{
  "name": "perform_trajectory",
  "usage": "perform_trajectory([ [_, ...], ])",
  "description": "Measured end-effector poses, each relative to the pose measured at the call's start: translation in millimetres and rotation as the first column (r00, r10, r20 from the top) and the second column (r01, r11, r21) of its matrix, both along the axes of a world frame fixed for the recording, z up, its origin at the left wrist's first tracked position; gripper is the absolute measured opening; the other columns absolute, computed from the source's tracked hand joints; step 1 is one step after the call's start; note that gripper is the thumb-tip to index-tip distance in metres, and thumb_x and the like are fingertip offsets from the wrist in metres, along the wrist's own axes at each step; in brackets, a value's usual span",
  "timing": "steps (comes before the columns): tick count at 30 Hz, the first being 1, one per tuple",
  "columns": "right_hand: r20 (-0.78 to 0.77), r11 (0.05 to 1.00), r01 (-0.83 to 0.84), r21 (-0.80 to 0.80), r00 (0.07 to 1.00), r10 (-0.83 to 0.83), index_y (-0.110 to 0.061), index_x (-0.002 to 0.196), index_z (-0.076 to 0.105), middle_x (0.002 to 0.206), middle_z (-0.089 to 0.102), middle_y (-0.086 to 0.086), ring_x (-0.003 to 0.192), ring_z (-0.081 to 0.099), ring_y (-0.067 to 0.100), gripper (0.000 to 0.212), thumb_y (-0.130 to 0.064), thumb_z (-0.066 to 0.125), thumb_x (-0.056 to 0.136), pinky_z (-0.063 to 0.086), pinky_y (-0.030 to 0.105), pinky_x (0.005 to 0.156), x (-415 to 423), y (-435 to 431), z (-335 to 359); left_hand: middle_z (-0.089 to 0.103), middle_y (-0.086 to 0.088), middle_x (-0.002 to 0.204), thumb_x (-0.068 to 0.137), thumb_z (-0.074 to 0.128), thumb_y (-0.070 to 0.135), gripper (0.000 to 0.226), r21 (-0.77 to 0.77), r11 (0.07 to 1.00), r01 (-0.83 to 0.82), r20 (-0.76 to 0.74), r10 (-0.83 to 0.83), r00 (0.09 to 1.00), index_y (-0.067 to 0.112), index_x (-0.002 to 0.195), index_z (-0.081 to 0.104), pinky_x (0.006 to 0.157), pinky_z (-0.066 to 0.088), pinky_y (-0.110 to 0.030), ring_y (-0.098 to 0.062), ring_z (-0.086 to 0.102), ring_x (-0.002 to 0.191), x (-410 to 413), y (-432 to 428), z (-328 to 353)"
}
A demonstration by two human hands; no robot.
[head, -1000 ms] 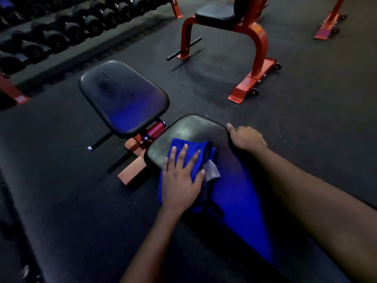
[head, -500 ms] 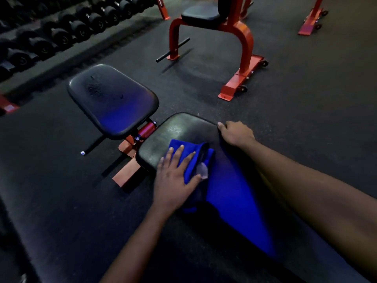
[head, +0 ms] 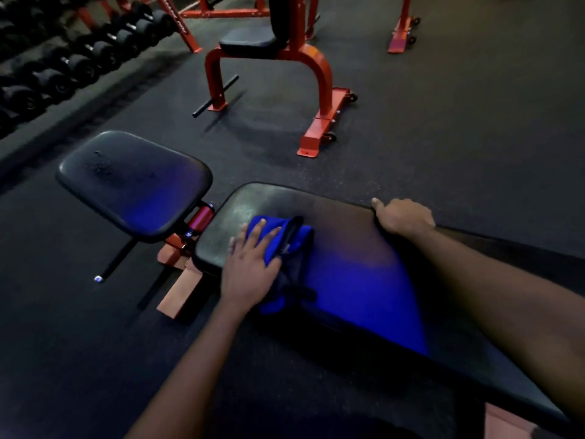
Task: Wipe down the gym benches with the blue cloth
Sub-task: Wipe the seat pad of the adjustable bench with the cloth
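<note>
Looking down at a black gym bench (head: 177, 251) on a dark rubber floor (head: 443, 137). Pressing the cloth (head: 297, 242) flat onto the pad (head: 259, 201) with the left hand (head: 250, 267), fingers straight and spread, not curled round the fabric, wrist hanging past the pad's near edge. Lying bunched and folded, bright blue, near the pad's end closest to the seat (head: 133, 182), partly under that hand and touching the vinyl. Gripping the pad's far edge with the right hand (head: 403, 217), fingers curled over the rim and thumb lying on top, apparently bracing the body. Appearing to be midway through wiping this pad, working at the end beside the seat. Showing a blue sheen across the pad's middle, though impossible to tell whether wetness or reflected light. Calling next, probably, for sliding the cloth along the pad under even pressure, then crossing the gap and hinge (head: 201, 217) to the seat, itself showing dull smudges toward its far left corner. Likely needing a lift of the cloth over that gap rather than a drag, to avoid snagging. Waiting beyond, well apart: a far bench (head: 253, 42) on a red frame, probably due the same wipe, and dumbbells (head: 79, 64) racked along the left
</note>
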State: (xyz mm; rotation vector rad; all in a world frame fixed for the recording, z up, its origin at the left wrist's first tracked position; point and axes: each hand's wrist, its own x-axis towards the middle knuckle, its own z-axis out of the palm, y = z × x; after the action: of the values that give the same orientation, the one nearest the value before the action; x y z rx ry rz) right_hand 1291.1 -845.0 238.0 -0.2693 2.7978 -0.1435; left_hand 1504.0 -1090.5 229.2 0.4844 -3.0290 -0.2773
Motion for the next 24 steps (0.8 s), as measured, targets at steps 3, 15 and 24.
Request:
perform_trajectory([
  [3,-0.026,1.000,0.017,-0.004,1.000,-0.018,-0.008,0.123,0.062,0.133,0.059,0.017,0.119,0.057,0.035,0.070,-0.058,0.019,0.099,0.042,0.043,0.092,-1.0,-1.9,-0.6,0.021,0.005,0.162,0.081,0.033,0.054,0.071,0.006,0.991,-0.134,0.022,0.134,0.991,0.036,0.149,0.035,0.119,0.014,-0.052,-0.026,0.012,0.150,-11.4,16.0,4.5],
  [15,-0.052,0.999,0.031,-0.007,0.998,-0.031,-0.007,0.123,0.062,0.133,0.059,0.018,0.119,0.057,0.035,0.072,-0.060,0.019,0.100,0.042,0.043,0.092,-1.6,-1.0,-5.0,0.046,-0.005,0.149,0.085,0.042,0.039,0.055,0.016,1.000,0.018,-0.221,-0.014,0.975,0.024,0.135,0.057,0.110,0.037,-0.049,-0.035,0.039,0.138,2.7,54.7,-16.9],
  [24,-0.085,0.998,0.030,-0.048,0.996,-0.034,-0.006,0.116,0.065,0.126,0.063,0.018,0.111,0.060,0.035,0.071,-0.058,0.020,0.099,0.043,0.041,0.088,0.1,-1.6,-5.9,0.044,-0.008,0.151,0.087,0.046,0.045,0.058,0.107,0.929,-0.354,-0.199,0.369,0.908,0.020,0.138,0.056,0.114,0.032,-0.046,-0.036,0.034,0.140,-14.3,82.9,-1.9],
])
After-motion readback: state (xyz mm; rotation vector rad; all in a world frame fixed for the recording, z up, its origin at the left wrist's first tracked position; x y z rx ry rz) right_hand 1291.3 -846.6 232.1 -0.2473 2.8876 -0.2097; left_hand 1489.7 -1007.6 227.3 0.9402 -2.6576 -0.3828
